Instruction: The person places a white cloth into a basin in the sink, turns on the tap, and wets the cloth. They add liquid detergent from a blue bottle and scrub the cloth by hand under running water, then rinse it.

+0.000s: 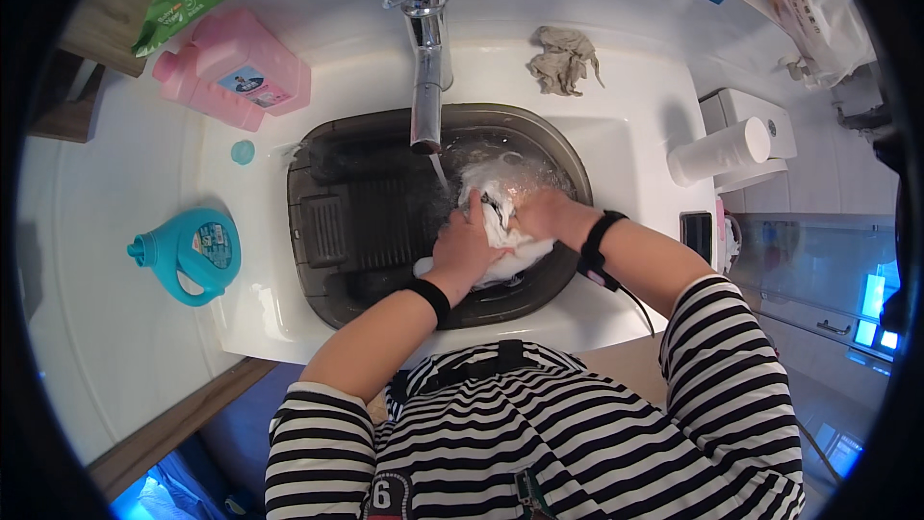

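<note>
In the right half of a dark translucent plastic washbasin [317,303], both hands are on a wet white cloth [523,260]. My left hand [463,242] lies against the cloth's left side, thumb and fingers spread over it. My right hand [538,213] grips the cloth's upper right part, its fingertips partly hidden by splashing water and fabric. Water runs from the chrome faucet [427,97] into the basin beside the cloth. A ribbed washboard surface [379,224] forms part of the basin's floor at the left.
The basin sits in a white sink [613,310]. At the left stand pink bottles [253,79], a teal detergent bottle [216,253] and a small teal cap [243,152]. A crumpled grey-beige cloth [563,61] lies behind; a white cylinder [718,152] and a phone [696,235] are at the right.
</note>
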### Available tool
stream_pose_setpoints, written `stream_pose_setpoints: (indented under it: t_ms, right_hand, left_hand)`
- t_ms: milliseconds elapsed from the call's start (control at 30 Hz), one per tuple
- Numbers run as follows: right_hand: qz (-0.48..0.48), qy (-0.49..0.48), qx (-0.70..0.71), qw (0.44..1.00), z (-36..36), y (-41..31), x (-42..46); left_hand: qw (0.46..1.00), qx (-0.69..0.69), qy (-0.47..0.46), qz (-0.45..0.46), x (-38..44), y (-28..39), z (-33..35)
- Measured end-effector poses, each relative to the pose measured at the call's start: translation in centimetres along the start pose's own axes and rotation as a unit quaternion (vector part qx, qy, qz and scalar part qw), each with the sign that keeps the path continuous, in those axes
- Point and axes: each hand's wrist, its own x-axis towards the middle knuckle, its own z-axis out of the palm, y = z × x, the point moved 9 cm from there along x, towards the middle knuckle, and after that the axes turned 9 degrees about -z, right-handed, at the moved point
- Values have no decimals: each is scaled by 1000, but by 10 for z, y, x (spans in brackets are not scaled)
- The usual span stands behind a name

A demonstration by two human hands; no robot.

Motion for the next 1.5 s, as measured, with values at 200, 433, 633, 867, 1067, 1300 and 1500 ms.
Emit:
stream_pose_setpoints:
  t_ms: [200, 433, 633, 867, 1067, 1300, 1500]
  right_hand:
    - [79, 182, 146, 969, -40, 38, 25]
    - [-24, 289, 388, 875, -66, -21, -23]
    - [-357, 371, 74, 854, -90, -156, -102]
    - [-3, 199, 1, 980, -2, -126, -138]
    - [107, 42, -12, 993, 36, -103, -82]
    - [31, 88, 19, 995, 32, -57, -38]
    - [-41, 95, 47, 994, 19, -2, -1]
  left_hand:
    - [990, -120, -71, 2, 36, -23, 19]
    - [942, -240, -224, -71, -28, -24, -52]
    - [954, -83, -32, 286, -44, 0, -86]
    - [965, 36, 12, 260, -110, -30, -31]
    - [970, 116, -39, 210, -81, -18, -19]
    - [973, 106, -42, 203, -17, -2, -2]
    - [984, 59, -61, 156, 20, 15, -16]
